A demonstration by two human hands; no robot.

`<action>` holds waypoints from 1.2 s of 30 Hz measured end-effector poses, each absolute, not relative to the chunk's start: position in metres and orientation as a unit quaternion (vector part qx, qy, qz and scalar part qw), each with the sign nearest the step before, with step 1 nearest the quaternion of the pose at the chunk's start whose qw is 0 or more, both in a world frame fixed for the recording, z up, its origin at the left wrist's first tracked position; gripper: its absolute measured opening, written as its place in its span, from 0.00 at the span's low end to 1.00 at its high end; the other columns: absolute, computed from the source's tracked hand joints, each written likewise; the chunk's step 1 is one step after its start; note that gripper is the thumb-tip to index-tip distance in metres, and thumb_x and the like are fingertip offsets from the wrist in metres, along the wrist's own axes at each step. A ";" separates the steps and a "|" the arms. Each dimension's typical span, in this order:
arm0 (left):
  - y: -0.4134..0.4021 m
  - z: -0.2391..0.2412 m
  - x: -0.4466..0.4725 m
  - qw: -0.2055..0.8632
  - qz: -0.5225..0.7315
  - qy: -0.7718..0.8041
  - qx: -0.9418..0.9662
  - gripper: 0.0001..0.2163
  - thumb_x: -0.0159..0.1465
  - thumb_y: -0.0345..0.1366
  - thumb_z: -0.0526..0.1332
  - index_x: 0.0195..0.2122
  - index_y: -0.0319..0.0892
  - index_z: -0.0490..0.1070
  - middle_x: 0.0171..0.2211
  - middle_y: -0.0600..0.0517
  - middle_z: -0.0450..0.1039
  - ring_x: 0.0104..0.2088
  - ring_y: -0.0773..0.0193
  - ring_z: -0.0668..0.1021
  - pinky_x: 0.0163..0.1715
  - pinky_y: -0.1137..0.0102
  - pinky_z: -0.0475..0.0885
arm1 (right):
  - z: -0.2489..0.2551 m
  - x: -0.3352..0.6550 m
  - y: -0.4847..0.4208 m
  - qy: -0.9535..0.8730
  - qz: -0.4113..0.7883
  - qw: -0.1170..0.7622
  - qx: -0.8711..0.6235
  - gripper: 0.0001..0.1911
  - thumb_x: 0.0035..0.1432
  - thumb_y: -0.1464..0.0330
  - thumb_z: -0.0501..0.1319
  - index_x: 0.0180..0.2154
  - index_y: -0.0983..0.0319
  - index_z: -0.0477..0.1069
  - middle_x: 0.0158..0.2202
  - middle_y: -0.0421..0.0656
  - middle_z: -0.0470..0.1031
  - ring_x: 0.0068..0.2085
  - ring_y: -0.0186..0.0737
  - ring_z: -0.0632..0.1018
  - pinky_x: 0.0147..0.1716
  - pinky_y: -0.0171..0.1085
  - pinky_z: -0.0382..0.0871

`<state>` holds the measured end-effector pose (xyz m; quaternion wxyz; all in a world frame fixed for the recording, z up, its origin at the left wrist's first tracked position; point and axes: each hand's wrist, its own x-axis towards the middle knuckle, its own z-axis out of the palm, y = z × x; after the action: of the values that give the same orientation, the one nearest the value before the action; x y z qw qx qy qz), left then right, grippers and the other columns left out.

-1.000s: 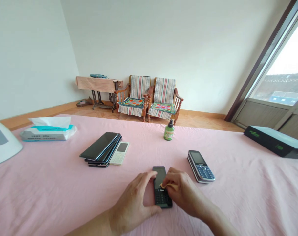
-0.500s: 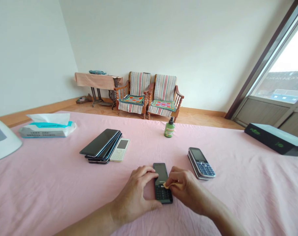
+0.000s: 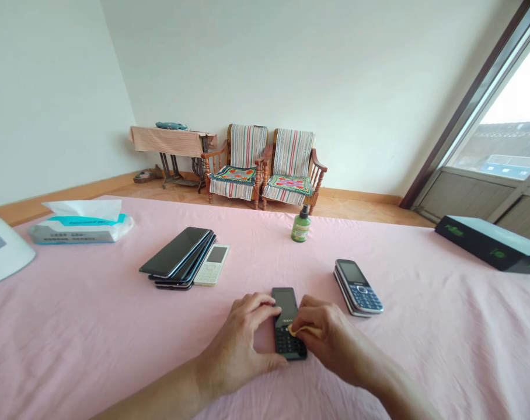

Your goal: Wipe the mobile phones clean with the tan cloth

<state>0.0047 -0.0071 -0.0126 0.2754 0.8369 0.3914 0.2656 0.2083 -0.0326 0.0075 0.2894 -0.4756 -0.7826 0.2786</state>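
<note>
A black keypad phone (image 3: 286,303) lies face up on the pink cloth, between my hands. My left hand (image 3: 243,338) grips its left side, fingertips on the upper edge and thumb near the bottom corner. My right hand (image 3: 324,332) is closed on a small folded yellow cloth (image 3: 292,331), which presses on the phone around the top of its keys. Most of that cloth is hidden by my fingers. To the right rests a stack of keypad phones (image 3: 359,289), a dark blue one on top. A white keypad phone (image 3: 212,265) leans by a stack of dark smartphones (image 3: 177,254).
A green spray bottle (image 3: 300,226) stands at the far side of the pink tablecloth (image 3: 94,326). Far left are a tissue pack (image 3: 81,228) and a white rounded object (image 3: 4,256). At the right edge sits a black box (image 3: 488,245). Two wooden chairs (image 3: 286,166) stand beyond.
My right hand and the yellow cloth have shifted slightly left across the phone's keys. My left hand keeps its place on the phone. The whole view has tilted a little.
</note>
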 end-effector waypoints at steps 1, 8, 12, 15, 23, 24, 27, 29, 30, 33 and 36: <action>-0.007 -0.013 0.005 0.276 0.266 0.392 0.836 0.31 0.42 0.39 0.76 0.49 0.48 0.70 0.51 0.50 0.67 0.52 0.51 0.68 0.53 0.58 0.64 | 0.007 0.206 -0.032 -0.787 0.272 0.296 -0.469 0.13 0.53 0.82 0.56 0.29 0.62 0.74 0.32 0.40 0.70 0.33 0.32 0.72 0.32 0.29 0.63; -0.008 -0.010 0.005 0.275 0.260 0.390 0.839 0.31 0.43 0.41 0.75 0.49 0.48 0.70 0.51 0.50 0.67 0.52 0.52 0.69 0.53 0.58 0.64 | 0.006 0.208 -0.031 -0.790 0.273 0.285 -0.469 0.14 0.53 0.83 0.56 0.30 0.61 0.74 0.32 0.39 0.69 0.33 0.31 0.72 0.32 0.29 0.63; -0.008 -0.009 0.005 0.272 0.263 0.390 0.839 0.31 0.42 0.40 0.76 0.48 0.47 0.71 0.51 0.50 0.67 0.51 0.51 0.69 0.53 0.58 0.64 | 0.002 0.206 -0.031 -0.797 0.264 0.290 -0.459 0.13 0.55 0.82 0.55 0.31 0.61 0.74 0.33 0.40 0.69 0.35 0.33 0.72 0.34 0.31 0.64; -0.008 -0.009 0.005 0.274 0.262 0.392 0.838 0.31 0.40 0.38 0.76 0.48 0.48 0.71 0.51 0.50 0.67 0.51 0.51 0.69 0.53 0.58 0.64 | 0.002 0.202 -0.030 -0.806 0.259 0.296 -0.441 0.13 0.55 0.82 0.55 0.32 0.61 0.73 0.35 0.41 0.69 0.38 0.34 0.71 0.37 0.31 0.64; -0.006 -0.007 0.006 0.265 0.255 0.387 0.846 0.30 0.42 0.41 0.75 0.47 0.45 0.71 0.50 0.49 0.67 0.51 0.51 0.69 0.52 0.58 0.64 | 0.002 0.208 -0.028 -0.802 0.266 0.287 -0.452 0.15 0.53 0.84 0.55 0.31 0.61 0.74 0.33 0.40 0.68 0.35 0.32 0.71 0.34 0.30 0.64; -0.006 -0.007 0.006 0.265 0.256 0.385 0.846 0.29 0.43 0.41 0.75 0.47 0.45 0.71 0.50 0.49 0.67 0.50 0.52 0.69 0.52 0.58 0.64 | 0.001 0.206 -0.028 -0.805 0.260 0.289 -0.447 0.15 0.54 0.84 0.55 0.31 0.61 0.74 0.33 0.40 0.68 0.36 0.33 0.71 0.35 0.31 0.64; -0.006 -0.008 0.006 0.265 0.263 0.377 0.848 0.28 0.44 0.41 0.75 0.46 0.47 0.71 0.49 0.50 0.67 0.50 0.52 0.70 0.51 0.59 0.65 | 0.001 0.199 -0.027 -0.815 0.254 0.289 -0.433 0.14 0.55 0.83 0.54 0.32 0.62 0.74 0.34 0.42 0.69 0.37 0.34 0.71 0.37 0.32 0.65; -0.005 -0.010 0.006 0.262 0.264 0.376 0.848 0.29 0.43 0.42 0.75 0.47 0.47 0.70 0.49 0.50 0.67 0.50 0.52 0.69 0.51 0.58 0.65 | 0.003 0.199 -0.027 -0.816 0.265 0.285 -0.428 0.15 0.53 0.84 0.54 0.32 0.62 0.73 0.34 0.41 0.69 0.37 0.34 0.71 0.36 0.32 0.65; -0.005 -0.010 0.005 0.259 0.265 0.378 0.849 0.29 0.43 0.41 0.75 0.47 0.47 0.70 0.49 0.50 0.67 0.50 0.52 0.69 0.51 0.58 0.65 | 0.005 0.200 -0.027 -0.814 0.273 0.283 -0.428 0.16 0.52 0.85 0.54 0.32 0.61 0.73 0.35 0.41 0.69 0.37 0.33 0.72 0.36 0.31 0.65; -0.005 -0.012 0.005 0.258 0.262 0.382 0.848 0.31 0.41 0.40 0.76 0.48 0.47 0.70 0.50 0.50 0.67 0.50 0.52 0.69 0.51 0.58 0.65 | 0.008 0.204 -0.027 -0.806 0.289 0.281 -0.434 0.17 0.51 0.86 0.54 0.31 0.61 0.74 0.35 0.40 0.69 0.36 0.32 0.72 0.35 0.30 0.65; -0.006 -0.011 0.005 0.261 0.260 0.382 0.848 0.31 0.41 0.39 0.76 0.47 0.47 0.70 0.50 0.50 0.67 0.50 0.52 0.70 0.51 0.58 0.65 | 0.007 0.203 -0.028 -0.807 0.280 0.289 -0.433 0.16 0.52 0.85 0.54 0.32 0.62 0.73 0.35 0.41 0.69 0.38 0.33 0.72 0.37 0.31 0.65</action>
<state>0.0051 -0.0063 -0.0105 0.2606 0.8477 0.3817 0.2605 0.2025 -0.0277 0.0072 0.2891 -0.4328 -0.8066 0.2802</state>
